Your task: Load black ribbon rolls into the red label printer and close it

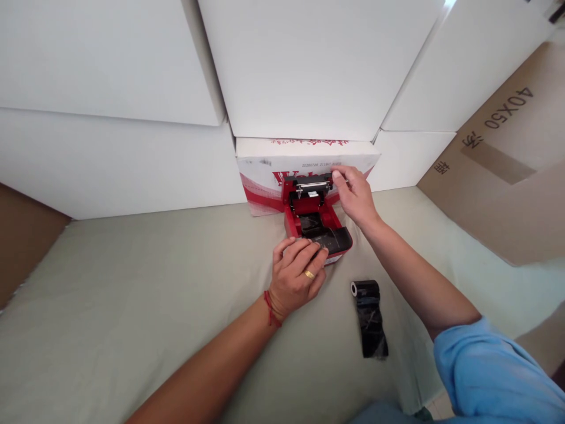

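Note:
A small red printer [309, 207] stands open on the cloth-covered table, its lid raised toward the back. My left hand [296, 275] rests on the printer's black front edge, fingers curled over it, a gold ring on one finger and a red cord at the wrist. My right hand [355, 195] reaches to the raised lid's right end and pinches it with thumb and fingers. A black ribbon roll [369, 315] lies partly unrolled on the cloth, to the right of my left hand and untouched.
A red-and-white carton [265, 171] sits right behind the printer. Large white boxes [309, 65] are stacked along the back. A brown cardboard box marked 40X50 [503, 159] leans at the right. The pale green cloth [132, 294] covers the table.

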{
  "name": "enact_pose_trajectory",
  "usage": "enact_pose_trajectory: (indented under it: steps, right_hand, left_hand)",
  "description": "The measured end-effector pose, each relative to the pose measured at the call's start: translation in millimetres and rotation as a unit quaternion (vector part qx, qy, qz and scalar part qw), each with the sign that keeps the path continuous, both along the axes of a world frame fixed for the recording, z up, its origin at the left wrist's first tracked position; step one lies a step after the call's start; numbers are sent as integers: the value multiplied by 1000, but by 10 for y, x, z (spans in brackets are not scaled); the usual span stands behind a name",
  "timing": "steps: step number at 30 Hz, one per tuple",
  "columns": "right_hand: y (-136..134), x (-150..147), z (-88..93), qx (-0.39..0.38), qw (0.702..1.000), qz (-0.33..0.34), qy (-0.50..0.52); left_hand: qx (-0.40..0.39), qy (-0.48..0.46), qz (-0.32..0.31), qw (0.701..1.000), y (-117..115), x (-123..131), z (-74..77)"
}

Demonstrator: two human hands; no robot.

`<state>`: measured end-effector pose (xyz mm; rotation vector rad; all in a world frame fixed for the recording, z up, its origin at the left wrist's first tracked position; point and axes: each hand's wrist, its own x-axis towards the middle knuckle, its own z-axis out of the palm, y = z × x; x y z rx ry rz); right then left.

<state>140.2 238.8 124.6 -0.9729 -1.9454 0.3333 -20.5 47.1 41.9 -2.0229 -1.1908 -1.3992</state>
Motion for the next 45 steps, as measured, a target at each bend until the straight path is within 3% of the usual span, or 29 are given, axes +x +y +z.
enact_pose_trajectory:
  steps: [5,12,17,22,25,30,33,39,45]
  right_hand:
    - [-66,40,16,-52,998,29,31]
    - [-433,247,40,-58,992,109,13]
    - [-623,421,-87,-44,987,151,-18]
    - [-788,503,-256,-52,986,143,-68]
    - [-839,500,-297,-52,986,137,-75]
    - [-869,458,-343,-62,990,122,-41]
    - [-905,440,-400,-61,991,115,-16]
    - [-950,402,-482,-41,993,106,23]
    - [-1030,420,-362,-63,991,107,48]
  left_hand:
    - [0,1,3,1000,-3,-8,-1]
    - [4,-1,-7,1000,-20,-11,-3]
    - [-6,-8,-15,1000,-20,-25,-59]
    - [-19,-12,-26,999,-13,-28,-87]
    - [-35,-61,-49,996,14,-83,-76]
    - [-114,-205,-60,970,143,-293,-68]
    - [-159,-225,-77,958,215,-371,-90]
    - [-168,-249,-99,949,270,-401,-110]
    - [-225,-350,-170,893,268,-371,-233]
